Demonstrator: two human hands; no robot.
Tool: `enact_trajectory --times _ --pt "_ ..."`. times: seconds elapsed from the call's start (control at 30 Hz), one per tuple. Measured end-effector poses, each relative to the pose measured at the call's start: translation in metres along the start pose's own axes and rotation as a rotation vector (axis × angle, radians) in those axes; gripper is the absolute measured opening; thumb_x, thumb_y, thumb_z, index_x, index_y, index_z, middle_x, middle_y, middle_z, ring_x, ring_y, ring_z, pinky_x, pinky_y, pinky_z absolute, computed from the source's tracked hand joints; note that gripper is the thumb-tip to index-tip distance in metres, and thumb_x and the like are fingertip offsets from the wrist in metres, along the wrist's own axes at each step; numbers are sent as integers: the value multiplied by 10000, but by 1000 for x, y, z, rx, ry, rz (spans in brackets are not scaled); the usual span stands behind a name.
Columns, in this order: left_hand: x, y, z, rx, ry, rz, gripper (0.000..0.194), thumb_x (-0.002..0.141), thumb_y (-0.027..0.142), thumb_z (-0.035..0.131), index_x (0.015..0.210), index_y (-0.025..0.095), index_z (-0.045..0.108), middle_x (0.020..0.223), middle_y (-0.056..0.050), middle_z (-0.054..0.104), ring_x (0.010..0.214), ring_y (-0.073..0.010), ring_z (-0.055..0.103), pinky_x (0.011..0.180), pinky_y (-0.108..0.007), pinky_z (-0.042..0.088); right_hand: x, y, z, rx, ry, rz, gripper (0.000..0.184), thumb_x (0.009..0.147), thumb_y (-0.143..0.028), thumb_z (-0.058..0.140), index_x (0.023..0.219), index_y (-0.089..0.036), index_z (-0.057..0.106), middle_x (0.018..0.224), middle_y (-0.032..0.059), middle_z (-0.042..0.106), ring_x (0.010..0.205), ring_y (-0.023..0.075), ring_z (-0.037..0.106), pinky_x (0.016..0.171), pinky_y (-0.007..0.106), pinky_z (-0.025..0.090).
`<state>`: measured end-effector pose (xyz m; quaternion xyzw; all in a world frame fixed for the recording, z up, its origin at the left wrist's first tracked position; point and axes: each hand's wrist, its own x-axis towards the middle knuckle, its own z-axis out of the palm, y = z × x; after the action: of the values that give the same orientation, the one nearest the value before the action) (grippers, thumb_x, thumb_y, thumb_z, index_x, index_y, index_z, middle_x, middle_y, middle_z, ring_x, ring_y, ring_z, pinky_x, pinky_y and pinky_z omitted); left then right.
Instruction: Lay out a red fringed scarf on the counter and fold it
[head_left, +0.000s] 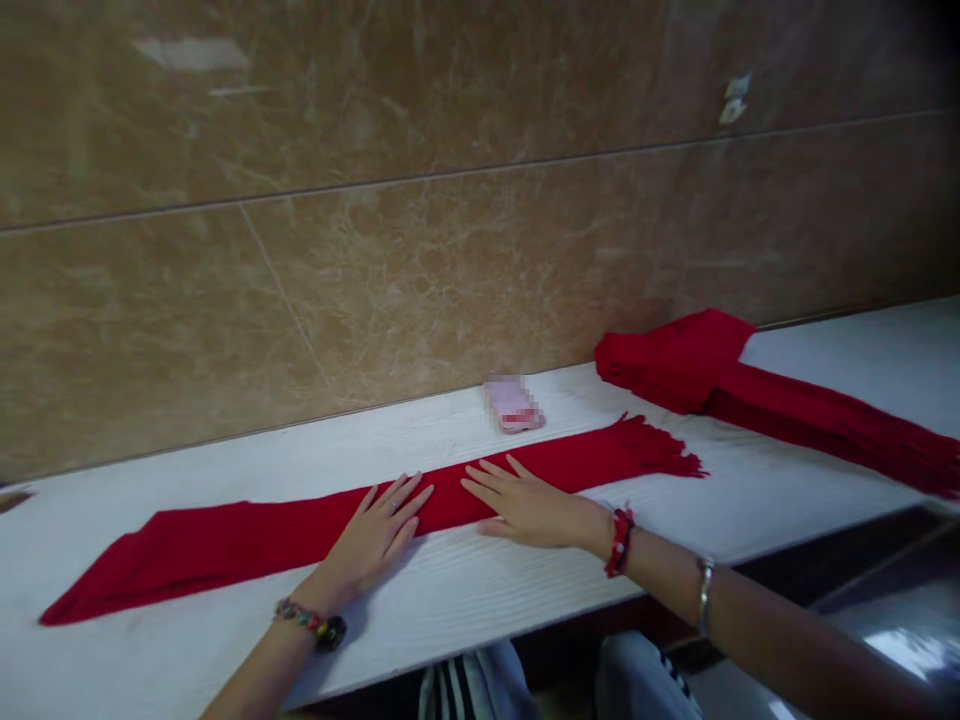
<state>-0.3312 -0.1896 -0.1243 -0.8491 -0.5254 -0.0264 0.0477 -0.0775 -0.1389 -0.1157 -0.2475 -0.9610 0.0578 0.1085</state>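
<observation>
A long red scarf (247, 540) lies stretched flat along the white table (480, 590), its fringed end at the right. My left hand (379, 535) rests flat on its middle with fingers spread, a ring on one finger and a beaded bracelet at the wrist. Just to the right, my right hand (525, 505) also lies flat and open on the scarf, fingers pointing left, with a red bracelet and a metal bangle on that arm. Both palms press the cloth; neither grips it.
A second red scarf (720, 385), bunched at one end, lies at the back right with its tail running toward the right edge. A small pink object (514, 403) sits by the marble wall (450, 200). My knees show below the table's front edge.
</observation>
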Motion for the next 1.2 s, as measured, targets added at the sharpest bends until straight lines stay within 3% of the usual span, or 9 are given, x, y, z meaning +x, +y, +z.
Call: enact_trajectory --times 0.13,0.23,0.3,0.4,0.63,0.8,0.97,1.07,1.2 --pt "0 -13 8 61 58 -26 466 892 311 246 1351 230 259 1398 -47 301 1273 -195 282 1004 -426 292 30 -19 -3 31 121 98 592 877 -490 294 1334 -113 282 1395 156 275 1288 285 190 1004 550 171" --pt "1 -17 13 91 90 -72 495 872 337 270 1349 203 274 1381 -69 324 1257 -213 313 979 -429 326 46 -19 4 47 89 141 585 875 -483 301 1319 -102 302 1388 157 291 1279 291 212 997 567 171" --pt "1 -18 14 103 95 -91 501 867 348 280 1348 210 276 1370 -64 340 1247 -213 332 975 -426 333 41 -8 8 44 60 169 582 877 -481 287 1313 -97 314 1383 157 301 1274 291 227 993 567 183" --pt "1 -19 13 123 90 -93 513 863 351 286 1354 202 261 1366 -60 339 1242 -212 340 978 -423 334 7 23 8 -9 71 218 561 885 -470 263 1321 -119 311 1387 141 301 1269 277 246 996 539 209" --pt "2 -24 17 139 98 -101 514 857 371 283 1345 213 289 1363 -41 348 1241 -200 341 979 -391 342 -103 114 -9 -286 88 448 481 905 -390 257 1305 -139 348 1363 160 339 1254 271 287 960 519 282" --pt "4 -24 18 107 113 -98 501 857 358 284 1330 199 327 1361 -71 357 1239 -218 345 975 -430 340 -131 137 -24 -342 148 440 412 898 -314 314 1240 -122 440 1315 172 408 1220 275 348 952 496 309" --pt "43 22 -4 49 137 30 467 858 414 328 1256 200 442 1316 -90 433 1189 -232 412 976 -439 342 -118 114 -45 -193 193 209 344 859 -259 434 1163 -120 514 1178 110 551 1093 168 482 937 306 376" --pt "82 67 -20 -36 126 159 405 871 385 347 1195 198 502 1193 -80 538 1048 -185 523 911 -335 419 -114 104 -49 -229 91 59 247 864 -193 423 1035 -137 592 1007 69 633 969 157 544 863 291 423" --pt "125 111 -24 -69 119 259 337 863 351 404 1115 183 552 1081 -77 579 939 -174 559 831 -300 460 -119 107 -48 -375 28 19 219 862 -139 420 966 -110 610 930 78 642 894 171 560 785 289 446"
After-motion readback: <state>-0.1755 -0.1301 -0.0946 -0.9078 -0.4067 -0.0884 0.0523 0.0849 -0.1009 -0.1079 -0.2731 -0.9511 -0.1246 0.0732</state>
